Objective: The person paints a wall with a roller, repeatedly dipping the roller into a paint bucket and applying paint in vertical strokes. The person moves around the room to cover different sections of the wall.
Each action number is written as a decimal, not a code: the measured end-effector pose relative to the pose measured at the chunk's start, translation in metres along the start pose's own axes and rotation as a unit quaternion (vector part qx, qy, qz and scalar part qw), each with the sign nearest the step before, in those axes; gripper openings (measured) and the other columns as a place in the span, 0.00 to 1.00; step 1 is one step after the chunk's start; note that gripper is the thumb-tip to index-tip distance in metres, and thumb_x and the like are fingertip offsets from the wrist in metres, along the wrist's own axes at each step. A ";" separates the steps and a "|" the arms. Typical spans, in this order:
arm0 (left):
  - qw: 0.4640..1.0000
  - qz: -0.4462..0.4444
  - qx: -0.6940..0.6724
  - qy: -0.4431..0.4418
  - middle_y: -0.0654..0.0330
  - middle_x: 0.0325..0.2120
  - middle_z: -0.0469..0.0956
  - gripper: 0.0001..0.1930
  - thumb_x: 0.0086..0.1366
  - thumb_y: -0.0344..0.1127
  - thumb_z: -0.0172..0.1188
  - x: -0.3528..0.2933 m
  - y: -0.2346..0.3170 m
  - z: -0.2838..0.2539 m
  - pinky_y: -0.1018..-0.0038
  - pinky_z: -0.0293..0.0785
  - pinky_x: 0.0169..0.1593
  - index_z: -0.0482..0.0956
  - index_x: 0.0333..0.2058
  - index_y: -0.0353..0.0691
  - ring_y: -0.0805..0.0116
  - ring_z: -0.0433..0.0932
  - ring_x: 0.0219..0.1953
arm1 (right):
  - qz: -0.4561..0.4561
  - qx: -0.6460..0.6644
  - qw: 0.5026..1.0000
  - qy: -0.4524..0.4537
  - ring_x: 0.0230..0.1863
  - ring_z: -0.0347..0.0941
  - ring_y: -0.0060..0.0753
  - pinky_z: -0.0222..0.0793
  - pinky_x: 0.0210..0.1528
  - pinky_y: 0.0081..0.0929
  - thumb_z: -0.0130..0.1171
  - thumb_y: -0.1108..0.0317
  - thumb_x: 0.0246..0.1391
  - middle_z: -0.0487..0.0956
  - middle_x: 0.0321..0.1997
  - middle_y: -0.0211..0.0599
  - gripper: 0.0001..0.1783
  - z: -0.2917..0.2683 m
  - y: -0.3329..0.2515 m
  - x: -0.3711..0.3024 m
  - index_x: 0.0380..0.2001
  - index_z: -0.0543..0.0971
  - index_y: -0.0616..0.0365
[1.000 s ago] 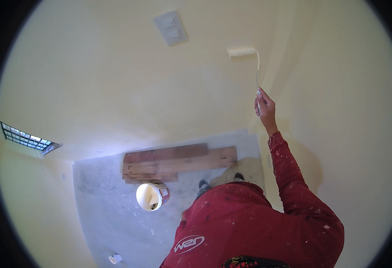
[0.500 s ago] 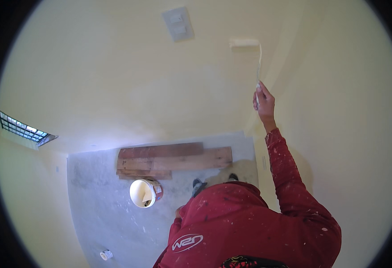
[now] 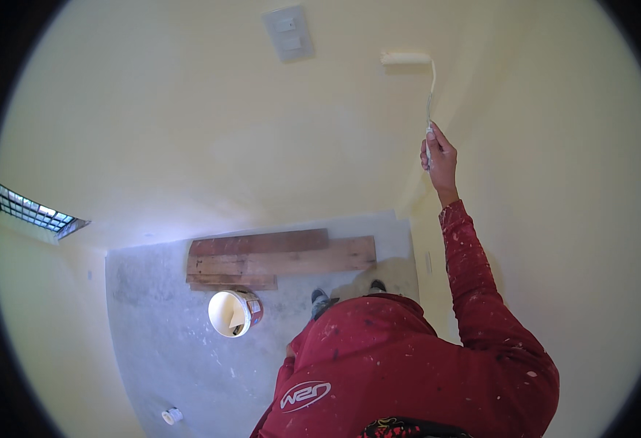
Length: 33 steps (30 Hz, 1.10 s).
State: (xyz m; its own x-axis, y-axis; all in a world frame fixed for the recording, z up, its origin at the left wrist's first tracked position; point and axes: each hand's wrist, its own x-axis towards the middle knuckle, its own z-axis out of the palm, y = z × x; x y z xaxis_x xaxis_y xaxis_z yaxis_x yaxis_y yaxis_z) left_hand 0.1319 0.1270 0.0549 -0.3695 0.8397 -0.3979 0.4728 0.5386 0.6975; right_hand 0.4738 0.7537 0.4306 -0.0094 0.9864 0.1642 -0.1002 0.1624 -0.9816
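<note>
My right hand point(image 3: 441, 159) is raised on an outstretched arm, its fingers wrapped round the handle of a small paint roller point(image 3: 406, 58). The roller's pale sleeve lies level against the cream wall, to the right of a white light switch plate point(image 3: 289, 34). A thin bent wire frame joins sleeve and handle. Only a sliver of my left hand point(image 3: 290, 351) shows at the left side of my red, paint-spattered sweatshirt; its fingers are hidden.
Several wooden boards point(image 3: 284, 255) lie on the grey floor along the wall's foot. A white bucket point(image 3: 227, 314) with something pale inside stands before them. A small white container point(image 3: 172, 416) lies farther left. A barred window point(image 3: 36, 208) is at far left.
My right hand has moved the roller slightly up and to the right along the wall. The rest of the view has shifted a little, with my head.
</note>
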 end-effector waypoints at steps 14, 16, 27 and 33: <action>1.000 0.018 0.011 0.007 0.51 0.44 0.89 0.18 0.66 0.45 0.64 0.024 0.005 0.002 0.62 0.83 0.53 0.89 0.48 0.41 0.56 0.88 0.48 | -0.010 -0.040 0.999 -0.014 0.19 0.61 0.13 0.60 0.19 0.18 0.52 0.62 0.78 0.71 0.24 0.24 0.25 0.007 0.004 -0.006 0.72 0.73 0.58; 0.988 -0.117 -0.091 0.034 0.52 0.45 0.89 0.18 0.66 0.45 0.64 0.024 -0.014 0.004 0.63 0.83 0.54 0.89 0.48 0.42 0.57 0.88 0.49 | 0.021 -0.029 0.999 -0.022 0.20 0.62 0.13 0.60 0.20 0.17 0.53 0.62 0.78 0.71 0.25 0.24 0.25 0.005 0.035 -0.013 0.72 0.73 0.58; 0.998 -0.050 -0.043 -0.002 0.51 0.48 0.88 0.24 0.66 0.52 0.62 0.023 -0.005 0.002 0.62 0.82 0.58 0.88 0.51 0.41 0.54 0.87 0.53 | -0.004 -0.027 0.999 -0.022 0.19 0.64 0.14 0.60 0.19 0.18 0.53 0.63 0.77 0.71 0.25 0.25 0.24 0.017 0.026 -0.014 0.71 0.74 0.58; 0.999 -0.021 -0.030 0.029 0.49 0.49 0.88 0.25 0.66 0.54 0.62 0.016 -0.011 0.001 0.60 0.82 0.58 0.88 0.51 0.41 0.51 0.86 0.53 | 0.002 0.029 1.000 -0.004 0.20 0.64 0.15 0.60 0.20 0.18 0.54 0.62 0.77 0.71 0.25 0.25 0.24 0.004 0.026 -0.018 0.70 0.74 0.59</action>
State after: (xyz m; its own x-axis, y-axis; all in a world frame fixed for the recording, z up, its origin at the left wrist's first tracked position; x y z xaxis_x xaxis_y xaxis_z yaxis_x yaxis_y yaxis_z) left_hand 0.1215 0.1347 0.0406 -0.4342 0.8098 -0.3946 0.4068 0.5671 0.7162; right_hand 0.4674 0.7396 0.4024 -0.0181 0.9867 0.1615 -0.1573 0.1567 -0.9750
